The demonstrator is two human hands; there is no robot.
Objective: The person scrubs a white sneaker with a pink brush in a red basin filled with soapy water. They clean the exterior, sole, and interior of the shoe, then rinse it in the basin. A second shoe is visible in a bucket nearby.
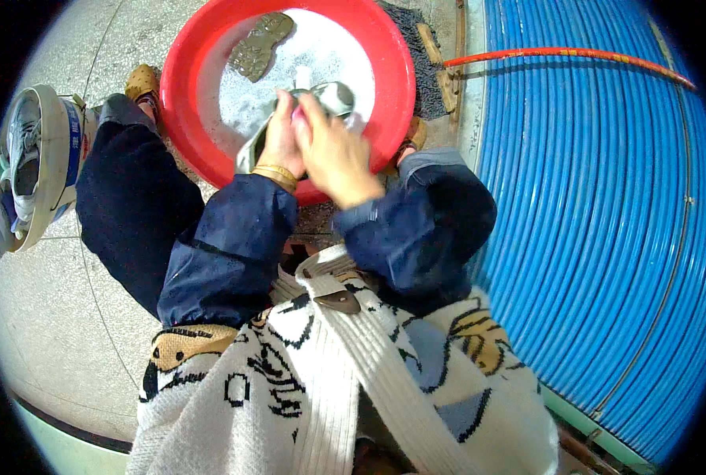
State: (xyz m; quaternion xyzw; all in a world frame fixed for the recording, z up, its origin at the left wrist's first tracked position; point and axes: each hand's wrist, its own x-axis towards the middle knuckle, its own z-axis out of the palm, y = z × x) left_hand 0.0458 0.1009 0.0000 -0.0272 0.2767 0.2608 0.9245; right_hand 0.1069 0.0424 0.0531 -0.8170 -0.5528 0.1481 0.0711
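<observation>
A large red plastic basin stands before me with white suds over its water. At its near side my left hand grips a white and dark shoe, largely covered by both hands. My right hand, blurred, presses close against the left. Between the fingers of my right hand shows a small bit of a pink object, whose kind I cannot tell. Farther back in the basin, a wet olive-brown patterned piece lies on the suds.
At left, a white bucket holds several shoes. Rows of blue hose or tubing fill the right side, crossed by an orange hose. A dark grey mat and wood pieces lie right of the basin.
</observation>
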